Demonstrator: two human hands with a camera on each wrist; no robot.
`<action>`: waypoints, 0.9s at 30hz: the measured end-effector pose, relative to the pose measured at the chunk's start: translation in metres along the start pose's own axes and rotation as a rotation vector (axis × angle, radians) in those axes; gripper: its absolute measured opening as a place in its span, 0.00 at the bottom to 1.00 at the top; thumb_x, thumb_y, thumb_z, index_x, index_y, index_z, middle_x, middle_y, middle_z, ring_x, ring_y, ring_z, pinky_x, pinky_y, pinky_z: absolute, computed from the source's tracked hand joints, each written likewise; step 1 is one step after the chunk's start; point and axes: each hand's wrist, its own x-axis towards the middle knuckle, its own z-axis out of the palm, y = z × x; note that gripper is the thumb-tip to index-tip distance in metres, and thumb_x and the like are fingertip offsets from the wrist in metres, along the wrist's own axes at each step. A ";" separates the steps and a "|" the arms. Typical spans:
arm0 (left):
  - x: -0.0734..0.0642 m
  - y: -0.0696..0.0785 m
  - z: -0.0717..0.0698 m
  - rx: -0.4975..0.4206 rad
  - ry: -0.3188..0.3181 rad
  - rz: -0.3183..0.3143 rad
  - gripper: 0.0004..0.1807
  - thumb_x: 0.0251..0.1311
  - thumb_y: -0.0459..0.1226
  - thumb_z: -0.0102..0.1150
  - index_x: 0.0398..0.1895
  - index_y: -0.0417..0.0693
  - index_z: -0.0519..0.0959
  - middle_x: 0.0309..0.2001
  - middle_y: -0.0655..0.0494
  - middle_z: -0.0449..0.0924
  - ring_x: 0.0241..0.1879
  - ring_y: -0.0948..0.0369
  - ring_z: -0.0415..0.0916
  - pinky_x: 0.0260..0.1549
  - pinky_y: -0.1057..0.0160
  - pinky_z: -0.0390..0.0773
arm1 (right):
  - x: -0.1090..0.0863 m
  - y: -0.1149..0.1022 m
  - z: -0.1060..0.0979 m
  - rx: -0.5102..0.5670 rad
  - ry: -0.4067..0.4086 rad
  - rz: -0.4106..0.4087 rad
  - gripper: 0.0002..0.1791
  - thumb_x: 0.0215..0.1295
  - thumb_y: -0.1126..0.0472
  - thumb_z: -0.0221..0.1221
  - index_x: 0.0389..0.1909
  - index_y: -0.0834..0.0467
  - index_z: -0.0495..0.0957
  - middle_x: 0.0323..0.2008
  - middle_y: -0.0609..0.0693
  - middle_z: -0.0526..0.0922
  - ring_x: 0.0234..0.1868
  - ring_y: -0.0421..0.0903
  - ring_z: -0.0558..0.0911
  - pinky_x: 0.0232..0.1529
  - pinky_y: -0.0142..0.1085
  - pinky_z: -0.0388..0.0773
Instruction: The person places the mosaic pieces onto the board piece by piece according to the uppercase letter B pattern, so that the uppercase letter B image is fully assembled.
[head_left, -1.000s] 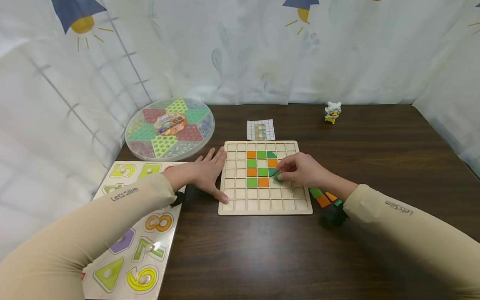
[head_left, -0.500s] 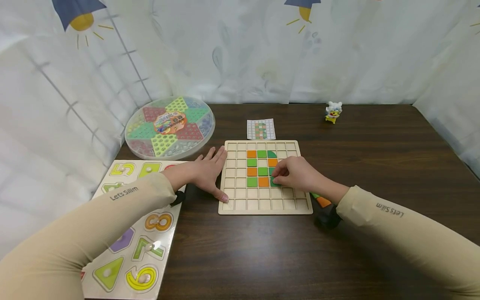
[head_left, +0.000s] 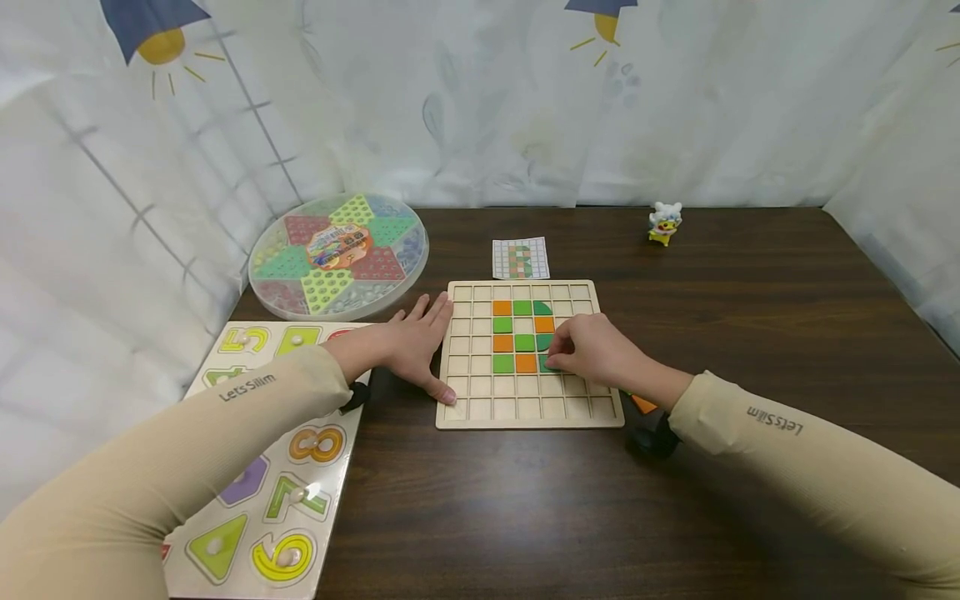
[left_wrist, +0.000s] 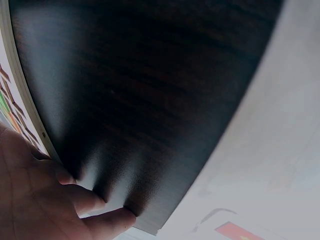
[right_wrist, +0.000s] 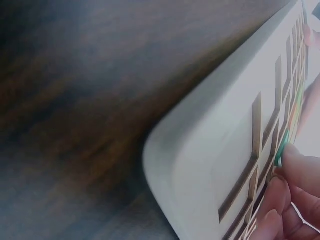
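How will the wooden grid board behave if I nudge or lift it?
The grid board looks rigid, lying flat with no bend in the head view. On the glossy tabletop, it would probably slide rather than tip. Lifting it tilted might spill the coloured tiles, which sit in shallow-looking cells.

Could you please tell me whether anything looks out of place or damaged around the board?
Nothing looks spilled or damaged. The small pattern card sits slightly askew behind the grid board, its top edge not quite parallel with the board's. Some loose tiles are partly hidden by the right forearm, so I cannot judge those.
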 end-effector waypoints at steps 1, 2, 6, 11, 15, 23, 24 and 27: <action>0.000 0.000 0.000 0.000 -0.001 0.000 0.79 0.48 0.69 0.71 0.81 0.34 0.29 0.82 0.37 0.21 0.81 0.35 0.24 0.74 0.30 0.45 | 0.000 0.000 0.000 -0.002 0.000 0.001 0.05 0.64 0.60 0.71 0.30 0.56 0.88 0.28 0.47 0.88 0.29 0.43 0.77 0.31 0.34 0.73; 0.000 -0.001 0.000 0.000 -0.002 0.001 0.79 0.48 0.69 0.71 0.81 0.34 0.29 0.82 0.37 0.21 0.81 0.35 0.24 0.74 0.30 0.44 | -0.001 0.001 0.000 -0.002 0.000 0.005 0.05 0.64 0.60 0.71 0.30 0.56 0.89 0.28 0.47 0.87 0.29 0.42 0.77 0.31 0.34 0.73; 0.000 -0.002 0.000 0.002 -0.003 -0.001 0.79 0.48 0.69 0.70 0.81 0.34 0.28 0.82 0.37 0.21 0.81 0.35 0.24 0.74 0.30 0.44 | -0.002 0.001 -0.001 0.006 -0.015 0.007 0.04 0.64 0.60 0.70 0.32 0.56 0.90 0.30 0.47 0.88 0.31 0.43 0.78 0.32 0.34 0.74; 0.001 -0.001 0.000 0.002 -0.007 -0.003 0.79 0.48 0.69 0.70 0.81 0.35 0.28 0.82 0.37 0.21 0.81 0.36 0.24 0.75 0.31 0.44 | -0.003 0.003 -0.005 0.019 -0.062 -0.004 0.06 0.68 0.63 0.66 0.39 0.59 0.90 0.40 0.51 0.91 0.40 0.46 0.82 0.42 0.39 0.80; 0.000 -0.001 0.001 0.000 -0.011 -0.005 0.79 0.48 0.69 0.70 0.81 0.35 0.28 0.82 0.37 0.21 0.81 0.36 0.24 0.75 0.30 0.44 | -0.005 0.004 -0.009 0.020 -0.083 -0.003 0.08 0.70 0.63 0.64 0.45 0.59 0.90 0.46 0.53 0.90 0.48 0.49 0.83 0.50 0.44 0.81; 0.000 -0.002 0.002 -0.005 -0.007 -0.004 0.79 0.49 0.68 0.70 0.81 0.34 0.29 0.82 0.37 0.21 0.81 0.36 0.24 0.74 0.30 0.44 | -0.021 0.021 -0.026 0.051 -0.002 -0.006 0.09 0.71 0.64 0.62 0.47 0.60 0.88 0.44 0.53 0.90 0.38 0.45 0.82 0.40 0.39 0.80; 0.000 -0.002 0.002 -0.004 -0.007 -0.004 0.79 0.49 0.69 0.70 0.81 0.34 0.29 0.82 0.37 0.21 0.81 0.36 0.24 0.74 0.30 0.44 | -0.024 0.025 -0.030 0.057 0.002 -0.006 0.09 0.71 0.64 0.62 0.47 0.60 0.88 0.43 0.53 0.90 0.36 0.45 0.80 0.38 0.37 0.79; 0.000 -0.001 0.001 -0.003 -0.007 -0.004 0.79 0.48 0.69 0.71 0.81 0.34 0.29 0.82 0.37 0.21 0.81 0.36 0.24 0.74 0.30 0.44 | -0.038 0.043 -0.039 0.063 0.010 -0.002 0.10 0.72 0.64 0.62 0.48 0.60 0.87 0.43 0.52 0.89 0.36 0.43 0.80 0.37 0.36 0.79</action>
